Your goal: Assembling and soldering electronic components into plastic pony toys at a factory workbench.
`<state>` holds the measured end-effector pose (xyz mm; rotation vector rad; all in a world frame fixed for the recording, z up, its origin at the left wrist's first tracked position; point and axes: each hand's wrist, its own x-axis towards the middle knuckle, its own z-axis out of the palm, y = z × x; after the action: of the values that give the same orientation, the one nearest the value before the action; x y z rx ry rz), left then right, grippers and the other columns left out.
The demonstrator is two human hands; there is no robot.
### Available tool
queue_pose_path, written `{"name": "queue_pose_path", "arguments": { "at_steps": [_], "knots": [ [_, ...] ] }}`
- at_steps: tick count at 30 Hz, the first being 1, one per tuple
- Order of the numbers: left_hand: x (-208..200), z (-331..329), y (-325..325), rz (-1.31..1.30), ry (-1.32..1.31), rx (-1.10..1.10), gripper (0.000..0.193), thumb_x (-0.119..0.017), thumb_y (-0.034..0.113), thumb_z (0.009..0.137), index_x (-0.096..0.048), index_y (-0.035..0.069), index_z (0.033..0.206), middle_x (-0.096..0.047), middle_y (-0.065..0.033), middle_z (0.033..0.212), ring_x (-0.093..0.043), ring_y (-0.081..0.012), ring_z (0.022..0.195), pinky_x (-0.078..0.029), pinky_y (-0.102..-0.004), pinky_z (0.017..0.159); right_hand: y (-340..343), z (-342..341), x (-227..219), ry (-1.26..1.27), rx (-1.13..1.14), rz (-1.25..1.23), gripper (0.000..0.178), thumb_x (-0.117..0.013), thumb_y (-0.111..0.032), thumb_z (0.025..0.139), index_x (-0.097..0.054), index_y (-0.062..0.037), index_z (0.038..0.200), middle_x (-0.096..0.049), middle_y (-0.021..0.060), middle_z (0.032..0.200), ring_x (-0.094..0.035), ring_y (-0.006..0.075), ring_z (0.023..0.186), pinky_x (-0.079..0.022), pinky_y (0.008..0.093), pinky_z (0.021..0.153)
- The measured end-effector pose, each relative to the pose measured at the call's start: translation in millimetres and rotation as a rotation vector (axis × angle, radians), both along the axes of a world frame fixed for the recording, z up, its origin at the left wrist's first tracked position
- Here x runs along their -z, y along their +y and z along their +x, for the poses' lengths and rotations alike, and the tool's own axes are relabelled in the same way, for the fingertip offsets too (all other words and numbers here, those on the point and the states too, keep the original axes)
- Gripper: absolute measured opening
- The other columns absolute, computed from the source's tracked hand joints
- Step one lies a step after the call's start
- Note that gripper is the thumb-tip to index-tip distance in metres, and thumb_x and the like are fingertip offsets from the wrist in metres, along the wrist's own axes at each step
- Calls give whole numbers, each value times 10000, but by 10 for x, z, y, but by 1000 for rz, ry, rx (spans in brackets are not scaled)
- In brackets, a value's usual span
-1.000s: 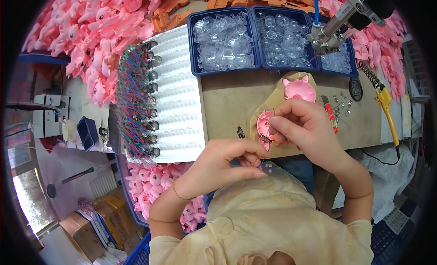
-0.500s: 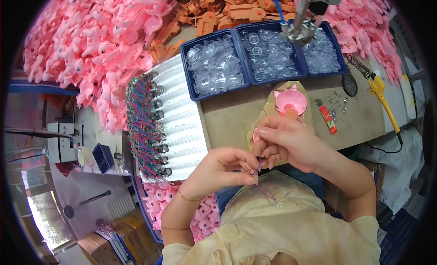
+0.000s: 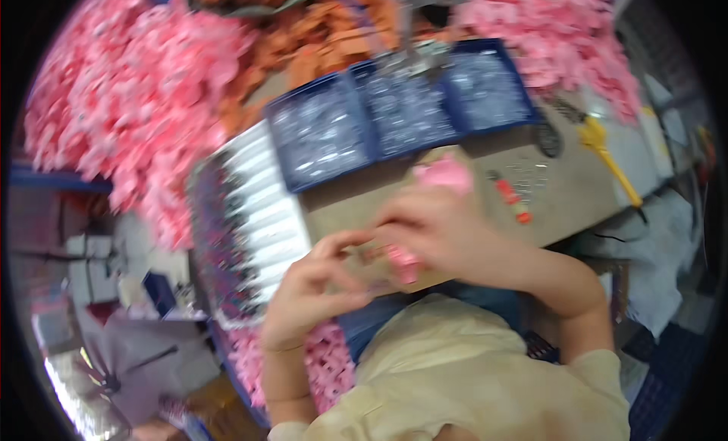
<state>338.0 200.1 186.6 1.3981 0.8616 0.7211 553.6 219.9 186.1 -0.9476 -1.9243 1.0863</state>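
Motion blurs the picture. My left hand [image 3: 311, 293] is raised at the front edge of the table, thumb and forefinger curved and apart, with nothing I can make out between them. My right hand [image 3: 425, 225] is beside it, fingers bent together over the tan work sheet [image 3: 438, 280]; what they pinch is hidden. A pink plastic piece [image 3: 403, 263] shows just below those fingers; whether they touch it I cannot tell. Beyond the right hand lies a pink bowl-shaped part [image 3: 449, 174], partly covered by the hand. The thin wires are too smeared to make out.
Blue bins [image 3: 322, 134] of clear plastic parts stand at the back, beneath a metal machine head [image 3: 417, 58]. At left is a white ridged tray [image 3: 269, 213] with bundled wires [image 3: 216, 236]. Pink parts [image 3: 144, 107] and orange parts [image 3: 326, 47] are heaped behind. A yellow-handled tool [image 3: 610, 160] lies right.
The whole view has shifted and blurred. My hands have moved apart; the left has opened away from the wires it pinched. More of the pink piece shows under my right hand.
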Motion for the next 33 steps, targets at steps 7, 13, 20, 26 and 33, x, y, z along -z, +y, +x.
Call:
{"name": "queue_pose_path", "arguments": {
  "at_steps": [7, 13, 20, 26, 33],
  "knots": [
    [-32, -69, 182, -195, 19, 237, 136, -731, 76, 658, -630, -16, 668, -639, -109, 734, -607, -202, 755, -465, -312, 709, 244, -304, -107, 72, -68, -50, 132, -584, -106, 765, -577, 13, 822, -593, 103, 782, -611, 252, 721, -486, 315, 635],
    [-105, -403, 48, 336, 459, -285, 87, -589, -25, 826, -592, -52, 909, -632, -110, 848, -603, -176, 766, -490, -283, 704, -139, 415, 26, 310, 309, -110, 160, -585, -147, 861, -596, 0, 921, -601, 78, 843, -583, 136, 814, -468, 273, 704],
    [644, 348, -121, 367, 393, -195, 171, -616, 87, 830, -641, -38, 943, -659, -143, 878, -615, -216, 792, -468, -308, 745, -1026, 1925, 683, 228, 1158, -359, 371, -599, -77, 849, -489, -32, 1201, -595, 56, 972, -579, 110, 818, -483, 246, 714],
    [776, 321, 10, 300, 453, -216, 247, -592, 157, 855, -632, -48, 987, -659, -164, 909, -614, -245, 804, -461, -319, 762, -348, 2498, 1096, 237, 1036, 150, 663, -682, -124, 780, -342, -98, 1349, -426, 74, 1261, -560, 138, 909, -487, 259, 725],
    [867, 280, 119, 145, 265, -201, 184, -609, 46, 842, -625, -46, 1001, -643, -103, 952, -585, -168, 855, -463, -270, 787, -97, 2601, 198, -386, 605, 514, 433, -641, -221, 797, -514, -44, 1170, -549, 128, 1067, -573, 281, 912, -466, 334, 765]
  ]
}}
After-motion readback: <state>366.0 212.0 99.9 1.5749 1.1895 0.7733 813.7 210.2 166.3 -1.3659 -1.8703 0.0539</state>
